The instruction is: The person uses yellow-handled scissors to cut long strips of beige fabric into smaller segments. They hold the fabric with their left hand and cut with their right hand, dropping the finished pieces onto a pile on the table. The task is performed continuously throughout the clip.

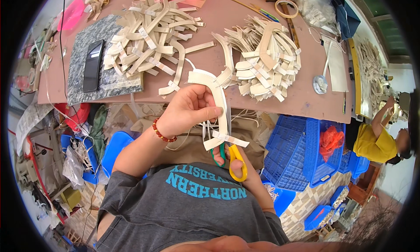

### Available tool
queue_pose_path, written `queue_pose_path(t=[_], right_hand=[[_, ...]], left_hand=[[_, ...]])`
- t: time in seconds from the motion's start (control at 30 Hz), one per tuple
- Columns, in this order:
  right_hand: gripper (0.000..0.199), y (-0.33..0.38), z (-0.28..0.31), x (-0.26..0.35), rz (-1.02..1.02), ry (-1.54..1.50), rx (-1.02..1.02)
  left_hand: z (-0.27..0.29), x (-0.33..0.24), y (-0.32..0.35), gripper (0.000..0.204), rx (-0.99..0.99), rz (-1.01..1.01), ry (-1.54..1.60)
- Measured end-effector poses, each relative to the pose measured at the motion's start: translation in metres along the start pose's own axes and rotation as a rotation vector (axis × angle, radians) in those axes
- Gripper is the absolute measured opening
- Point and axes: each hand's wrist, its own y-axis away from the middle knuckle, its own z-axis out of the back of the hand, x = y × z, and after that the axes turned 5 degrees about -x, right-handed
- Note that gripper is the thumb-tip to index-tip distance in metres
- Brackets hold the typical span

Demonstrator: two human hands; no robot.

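My left hand [192,107], wearing a red beaded bracelet, pinches a branched cream fabric strap [220,114] with stitched edges between thumb and fingers. The strap hangs down in front of me, with a pale tab across its lower end. A narrow white strip runs along its upper right side. In my right hand [246,161] is a pair of scissors [233,152] with one green and one yellow handle. Their blades point up along the strap's right edge, partly hidden behind it; whether they touch the fabric I cannot tell.
Two heaps of similar straps, a left heap [153,35] and a right heap [267,59], lie on the brown table [192,92]. A black phone [93,65] rests on a stone slab [76,77]. Blue crates [286,151] stand below right. Another person [372,140] works at far right.
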Motion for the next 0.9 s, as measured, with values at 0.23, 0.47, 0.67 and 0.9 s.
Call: queue_pose_path(t=[0.23,0.47,0.67,0.9], right_hand=[[0.093,0.0,-0.003,-0.004,0.011,0.059,-0.047],[0.092,0.004,0.0,-0.006,-0.062,0.007,-0.085],[0.069,0.007,0.006,-0.005,-0.134,-0.073,-0.086],[0.056,0.007,0.007,-0.004,-0.065,-0.045,-0.127]], left_hand=[[-0.005,0.0,0.003,0.019,-0.037,0.024,0.002],[-0.001,-0.001,0.003,0.026,-0.008,0.059,0.008],[-0.001,-0.004,0.002,0.021,0.001,0.08,-0.03],[-0.003,-0.005,0.001,0.024,-0.031,0.042,-0.002]])
